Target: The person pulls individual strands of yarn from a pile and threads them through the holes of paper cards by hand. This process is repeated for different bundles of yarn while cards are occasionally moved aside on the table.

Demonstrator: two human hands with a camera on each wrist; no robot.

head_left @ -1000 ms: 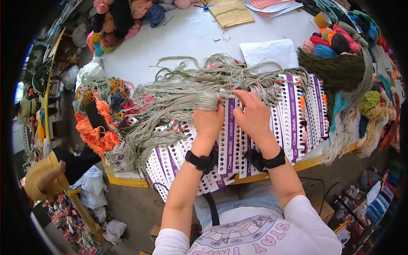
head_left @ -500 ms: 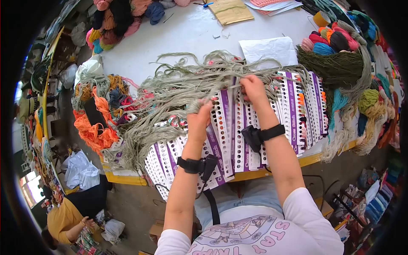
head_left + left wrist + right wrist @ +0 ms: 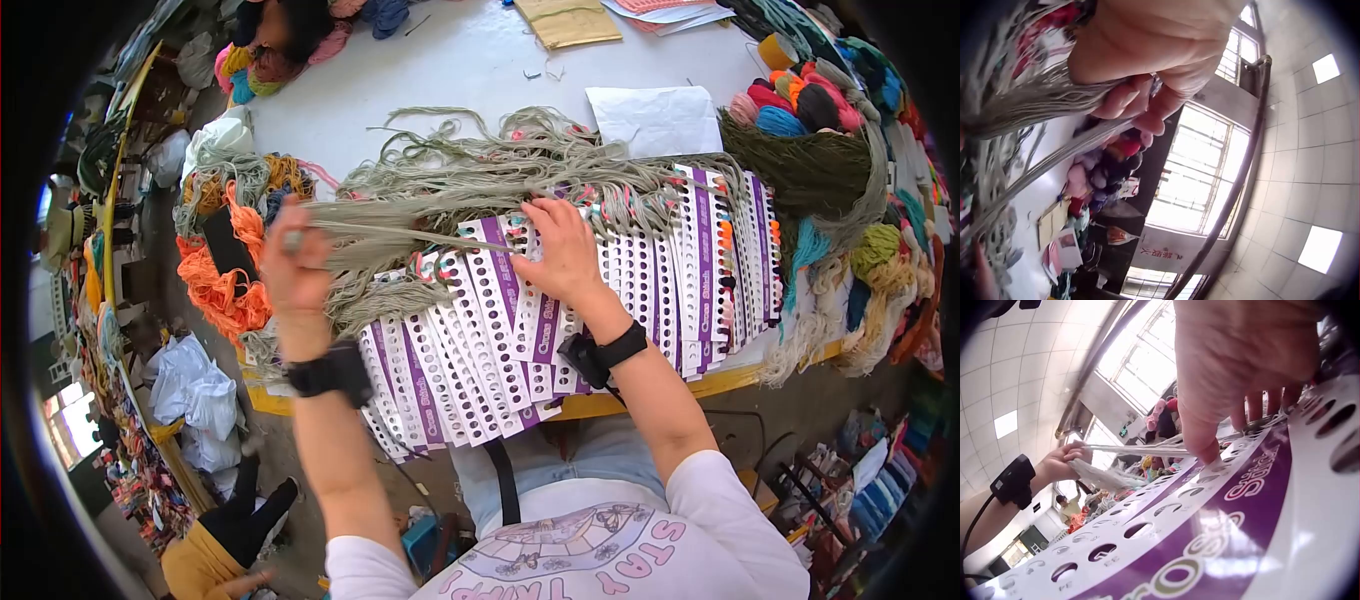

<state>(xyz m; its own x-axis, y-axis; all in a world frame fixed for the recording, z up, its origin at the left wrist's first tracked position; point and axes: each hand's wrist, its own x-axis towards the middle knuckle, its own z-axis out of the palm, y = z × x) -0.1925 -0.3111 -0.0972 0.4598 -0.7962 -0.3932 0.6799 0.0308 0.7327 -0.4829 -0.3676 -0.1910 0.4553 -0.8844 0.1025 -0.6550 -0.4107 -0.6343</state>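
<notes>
My left hand (image 3: 299, 262) grips a hank of grey-green embroidery thread (image 3: 1041, 103) at the left of the table. From its fingers the strands stretch taut to the right in the head view, and a thinner strand runs apart below. My right hand (image 3: 560, 250) lies over the top ends of white and purple cross-stitch thread cards (image 3: 1266, 481), thumb and fingers spread. In the right wrist view its thumb presses the punched card face, and its other fingers reach down at the threads by the holes. More loose grey-green thread (image 3: 450, 165) covers the cards' far ends.
Overlapping cards fan along the table's yellow front edge (image 3: 700, 378). Orange yarn (image 3: 225, 305) and a dark oblong block (image 3: 230, 245) lie at left. A white sheet (image 3: 655, 120) is behind the threads; dark green yarn (image 3: 800, 170) is piled at right. Another person (image 3: 205, 555) is at lower left.
My left hand has moved left, drawing the thread out with it. My right hand has come down and left onto the cards, its fingers now spread. The person in yellow has moved lower in view.
</notes>
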